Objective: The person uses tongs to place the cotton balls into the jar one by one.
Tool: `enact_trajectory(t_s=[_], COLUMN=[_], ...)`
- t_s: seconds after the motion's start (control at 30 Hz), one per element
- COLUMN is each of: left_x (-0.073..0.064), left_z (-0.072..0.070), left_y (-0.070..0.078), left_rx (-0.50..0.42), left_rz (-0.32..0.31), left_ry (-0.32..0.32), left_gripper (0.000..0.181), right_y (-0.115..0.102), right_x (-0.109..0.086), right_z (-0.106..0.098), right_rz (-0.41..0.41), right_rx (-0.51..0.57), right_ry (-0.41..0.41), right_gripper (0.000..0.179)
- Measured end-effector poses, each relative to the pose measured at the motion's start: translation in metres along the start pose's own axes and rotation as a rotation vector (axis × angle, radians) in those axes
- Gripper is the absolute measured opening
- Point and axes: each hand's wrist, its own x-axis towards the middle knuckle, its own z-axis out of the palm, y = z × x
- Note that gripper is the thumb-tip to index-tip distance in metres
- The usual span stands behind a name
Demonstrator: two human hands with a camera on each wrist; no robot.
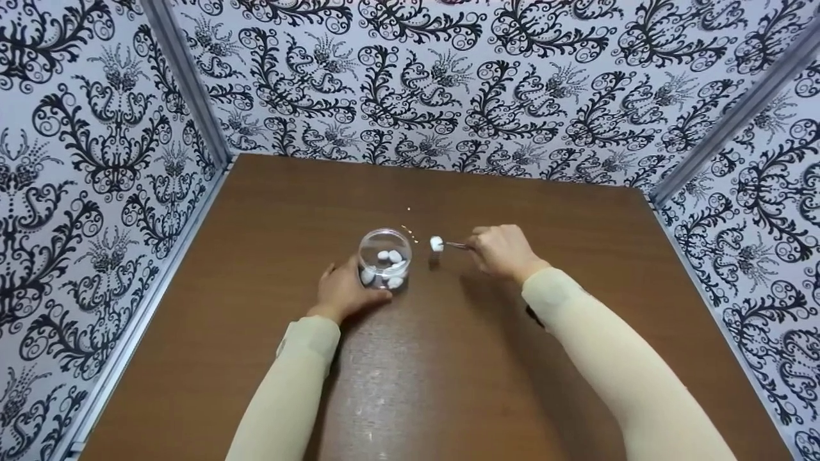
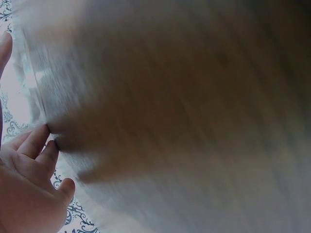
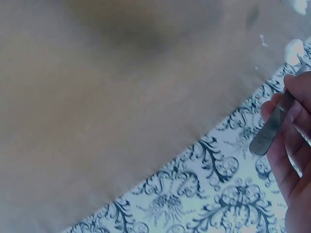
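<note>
A round clear jar [image 1: 384, 235] stands on the table with several white lumps [image 1: 389, 256] in it, which look like marshmallows. My left hand [image 1: 346, 291] holds the jar from its near left side, the thumb at the front. In the left wrist view this hand [image 2: 29, 189] shows only at the left edge. To the right of the jar, my right hand [image 1: 503, 251] grips a metal fork [image 3: 273, 127] by its handle. One white lump [image 1: 437, 243] sits on the fork's tip, held above the table. The right hand [image 3: 296, 131] covers part of the handle.
The brown wooden table [image 1: 435, 384] is enclosed by patterned black-and-white walls [image 1: 423, 83] at the back and both sides. Small bright specks [image 1: 410, 234] lie behind the jar, on its right. Metal posts [image 1: 192, 83] stand at the back corners.
</note>
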Motion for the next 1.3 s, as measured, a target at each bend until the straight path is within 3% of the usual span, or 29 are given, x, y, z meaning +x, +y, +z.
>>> enact_trajectory(t_s=[0.4, 0.73, 1.0, 1.3], left_x=[0.000, 0.001, 0.000, -0.001], left_z=[0.002, 0.002, 0.002, 0.000], left_y=[-0.004, -0.002, 0.000, 0.001], left_rx=[0.006, 0.009, 0.012, 0.005], left_rz=[0.015, 0.018, 0.015, 0.002], left_ry=[0.015, 0.017, 0.015, 0.009], left_gripper=[0.103, 0.099, 0.101, 0.104], right_y=[-0.018, -0.044, -0.051, -0.053], right_x=[0.017, 0.037, 0.040, 0.043], right_z=[-0.036, -0.030, -0.019, -0.011], right_rz=[-0.067, -0.124, -0.120, -0.139], right_rx=[-0.003, 0.006, -0.013, -0.032], right_ry=[0.093, 0.102, 0.067, 0.084], right_gripper=[0.006, 0.008, 0.007, 0.005])
